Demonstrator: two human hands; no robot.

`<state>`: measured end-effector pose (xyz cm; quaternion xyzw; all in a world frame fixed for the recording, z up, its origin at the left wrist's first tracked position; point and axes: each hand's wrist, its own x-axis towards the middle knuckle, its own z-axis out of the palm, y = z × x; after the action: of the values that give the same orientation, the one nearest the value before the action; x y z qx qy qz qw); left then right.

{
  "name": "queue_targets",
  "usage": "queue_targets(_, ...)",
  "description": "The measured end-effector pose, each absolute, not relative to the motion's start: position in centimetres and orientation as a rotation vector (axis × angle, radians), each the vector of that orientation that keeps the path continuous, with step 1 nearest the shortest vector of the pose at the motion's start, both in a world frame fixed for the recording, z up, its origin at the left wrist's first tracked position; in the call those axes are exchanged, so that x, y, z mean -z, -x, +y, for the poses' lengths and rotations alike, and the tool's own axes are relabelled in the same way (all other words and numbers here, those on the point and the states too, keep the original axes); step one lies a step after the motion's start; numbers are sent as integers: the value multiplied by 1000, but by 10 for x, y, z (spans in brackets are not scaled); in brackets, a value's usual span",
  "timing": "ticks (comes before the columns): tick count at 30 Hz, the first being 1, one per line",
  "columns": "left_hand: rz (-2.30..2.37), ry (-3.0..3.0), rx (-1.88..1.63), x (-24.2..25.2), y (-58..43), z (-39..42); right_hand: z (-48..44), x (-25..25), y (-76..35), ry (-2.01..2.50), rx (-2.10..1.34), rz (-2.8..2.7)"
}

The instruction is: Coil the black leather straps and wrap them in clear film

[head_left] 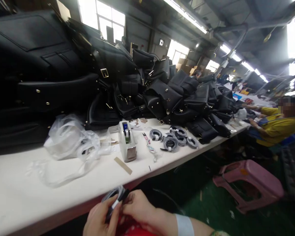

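Below the table's front edge, my left hand (100, 216) grips a coiled black strap (120, 193) in clear plastic, with a white band around it. The fingertips of my right hand (139, 205) are closed on the strap's dark end, close against the left fingers. Part of the coil is hidden behind my hands. On the table, several similar coiled straps (170, 142) lie in a group. A tape dispenser (127, 144) stands to their left, and small snips (146, 138) with pink handles lie between them.
Black leather bags (162, 95) with metal buckles are heaped along the back of the white table (14, 186). Crumpled clear plastic (66, 141) and a cardboard strip (123, 165) lie in front. A pink stool (250, 183) and a person in yellow (277, 127) are at the right.
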<state>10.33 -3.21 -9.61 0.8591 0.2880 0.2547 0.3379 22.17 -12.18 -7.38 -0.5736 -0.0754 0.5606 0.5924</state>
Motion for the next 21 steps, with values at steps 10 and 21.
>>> queue_targets(10,692,-2195,-596,95,-107,-36,-114,80,-216,1334,-1091,-182)
queue_targets(21,912,-1668,-572,79,-107,-20,-109,84,-245,1788,-926,-949)
